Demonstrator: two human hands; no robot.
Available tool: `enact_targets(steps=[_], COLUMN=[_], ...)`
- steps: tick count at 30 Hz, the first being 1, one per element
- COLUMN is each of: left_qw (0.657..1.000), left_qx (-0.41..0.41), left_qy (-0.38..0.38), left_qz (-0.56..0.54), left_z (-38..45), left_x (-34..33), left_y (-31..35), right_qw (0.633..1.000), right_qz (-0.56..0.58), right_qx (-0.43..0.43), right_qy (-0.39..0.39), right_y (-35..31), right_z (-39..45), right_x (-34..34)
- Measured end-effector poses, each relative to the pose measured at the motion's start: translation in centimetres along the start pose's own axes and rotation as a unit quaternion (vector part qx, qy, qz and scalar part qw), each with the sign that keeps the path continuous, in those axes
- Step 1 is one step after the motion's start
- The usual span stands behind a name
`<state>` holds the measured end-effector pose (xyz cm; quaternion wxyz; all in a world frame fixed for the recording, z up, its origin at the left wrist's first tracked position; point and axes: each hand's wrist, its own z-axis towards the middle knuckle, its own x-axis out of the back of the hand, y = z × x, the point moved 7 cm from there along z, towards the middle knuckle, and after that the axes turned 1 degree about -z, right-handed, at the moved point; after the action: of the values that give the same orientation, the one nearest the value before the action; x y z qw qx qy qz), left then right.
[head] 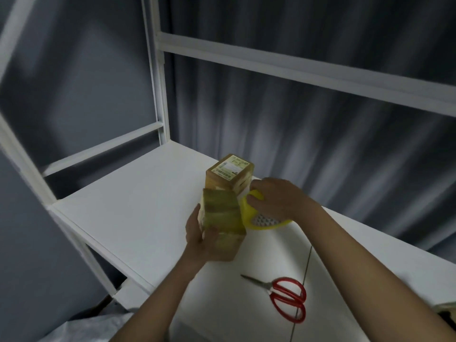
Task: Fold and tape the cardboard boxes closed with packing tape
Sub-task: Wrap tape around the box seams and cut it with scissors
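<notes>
A small cardboard box point(222, 215) covered in glossy tape stands on the white table point(138, 213). My left hand point(201, 239) grips its near left side, thumb across the front face. My right hand point(276, 198) holds a yellow roll of packing tape point(256, 218) pressed against the box's right edge. Just behind stands a second cardboard box point(229, 172), upright, with a printed label on its top.
Red-handled scissors point(286, 298) lie shut on the table near me to the right. A white shelf frame point(158, 95) rises at the table's far left corner. Grey curtains hang behind. A brown cardboard corner point(447, 309) shows at the right edge.
</notes>
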<state>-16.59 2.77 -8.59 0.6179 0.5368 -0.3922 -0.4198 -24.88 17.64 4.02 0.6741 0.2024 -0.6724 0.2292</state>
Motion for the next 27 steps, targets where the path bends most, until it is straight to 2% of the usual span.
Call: enact_targets(steps=[2,5,8,10,11,13,15,18,22,25,27], left_qw=[0.999,0.983,0.901,0.860,0.854,0.845,0.842,0.862,0.877,0.852,0.822], left_qx=[0.017,-0.017,-0.107,-0.131,-0.128,-0.159,-0.163,-0.152,-0.187,-0.157,-0.162], left_qy=[-0.029,-0.096,-0.195,-0.235,-0.230,-0.162,-0.138,-0.140,-0.115,-0.117,-0.129], left_qz=[-0.028,0.156,0.372,0.434,0.448,0.484,0.496,0.463,0.428,0.486,0.531], left_z=[-0.8,0.4,1.9,2.3,2.5,2.7,2.7,2.9,3.0,3.3,3.4], left_x=[0.5,1.9,1.6,0.4,-0.1,-1.1,-1.9,-2.4,-1.4,-0.3,-0.1], left_y=[-1.0,-1.7,0.1,1.7,2.1,3.4,3.4,2.5,2.1,1.8,1.5], right_qw=[0.999,0.993,0.979,0.964,0.959,0.954,0.958,0.968,0.978,0.991,0.984], right_qz=[0.020,0.112,0.204,0.265,0.283,0.299,0.280,0.225,0.181,0.015,-0.013], right_qx=[0.018,0.010,0.009,0.001,-0.008,-0.028,-0.055,-0.108,-0.103,-0.109,-0.126], right_qy=[-0.036,-0.044,-0.025,-0.018,-0.017,-0.018,-0.014,-0.009,-0.015,-0.077,-0.129], right_y=[-1.3,-0.9,-0.4,-0.1,0.3,0.8,1.5,2.5,2.5,2.2,2.2], right_z=[0.7,1.1,0.5,-0.1,-0.2,-0.4,-0.4,-0.5,-0.2,0.0,0.0], right_x=[-0.3,0.2,1.0,0.9,0.7,0.4,-0.2,-1.2,-1.1,-2.7,-4.9])
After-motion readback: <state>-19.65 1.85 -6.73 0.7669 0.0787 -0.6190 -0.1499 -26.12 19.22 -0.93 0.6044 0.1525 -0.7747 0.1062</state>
